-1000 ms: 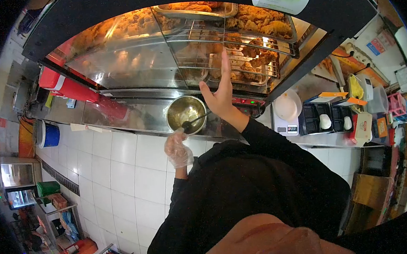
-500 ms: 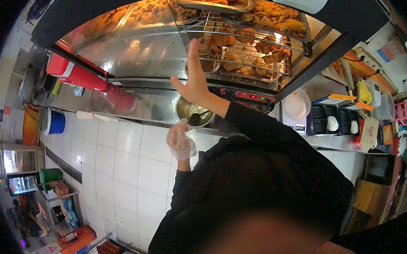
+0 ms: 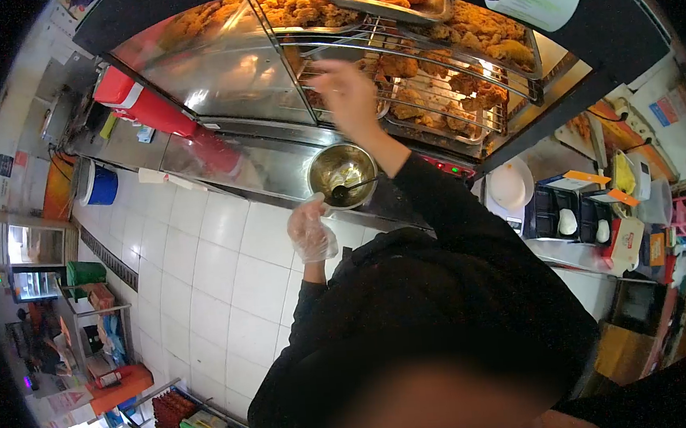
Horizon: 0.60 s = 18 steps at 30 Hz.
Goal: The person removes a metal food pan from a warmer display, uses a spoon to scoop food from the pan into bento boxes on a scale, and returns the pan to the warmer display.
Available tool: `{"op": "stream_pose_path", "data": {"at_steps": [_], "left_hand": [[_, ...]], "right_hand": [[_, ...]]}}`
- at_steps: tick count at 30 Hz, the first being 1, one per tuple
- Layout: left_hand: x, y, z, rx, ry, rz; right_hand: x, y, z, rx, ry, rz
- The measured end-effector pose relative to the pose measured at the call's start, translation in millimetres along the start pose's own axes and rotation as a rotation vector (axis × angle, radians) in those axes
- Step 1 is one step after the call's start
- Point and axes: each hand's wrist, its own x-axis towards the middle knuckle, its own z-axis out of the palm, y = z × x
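My left hand [image 3: 311, 230], in a clear plastic glove, is closed with curled fingers beside the near-left rim of a metal bowl [image 3: 320, 176]. Whether it grips the rim or something small, I cannot make out. Inside the bowl lies a black ladle [image 3: 341, 191], its handle against the right rim. My bare right hand [image 3: 351, 102] is raised in front of the heated display cabinet, fingers apart and pointing left. Its fingertips are at or close to the edge of the sliding glass pane [image 3: 213, 68]. Fried chicken pieces [image 3: 417, 107] sit on the wire rack [image 3: 395, 47] behind that hand.
More fried chicken fills the upper trays [image 3: 422, 8]. A red dispenser bottle [image 3: 145, 108] lies across the counter at left. To the right are a white bowl [image 3: 509, 183] on a scale and black containers [image 3: 553, 207]. A blue bucket [image 3: 101, 185] stands at far left.
The glass pane has slid left relative to the cabinet. My right hand's fingers have swung from pointing up to pointing left. The whole view has shifted slightly.
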Motion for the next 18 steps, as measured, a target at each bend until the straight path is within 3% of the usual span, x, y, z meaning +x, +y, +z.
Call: {"op": "stream_pose_path", "data": {"at_steps": [1,3,4,6,13,16,18], "left_hand": [[3.2,0.7,-0.7,-0.004,0.009,0.001],[6.5,0.9,-4.2,-0.054,-0.096,0.214],[3.0,0.6,-2.9,-0.057,-0.093,0.209],[2.4,0.1,0.3,-0.051,-0.049,0.057],[5.2,1.1,12.4,-0.048,-0.054,0.0],[14.5,15.0,16.6,0.128,-0.083,0.094],[34.9,24.8,21.7,0.504,-0.116,0.382]], "right_hand": [[3.5,-8.3,-14.4,0.416,0.167,0.311],[24.7,2.7,-41.3,0.561,0.316,0.657],[33.1,25.1,-47.6,0.631,0.32,0.705],[47.1,34.4,-53.7,0.854,0.313,0.75],[45.6,36.1,-55.7,0.998,0.311,0.88],[28.7,21.7,-54.9,0.741,0.246,0.812],[16.4,12.2,-57.1,0.777,0.245,0.811]]}}
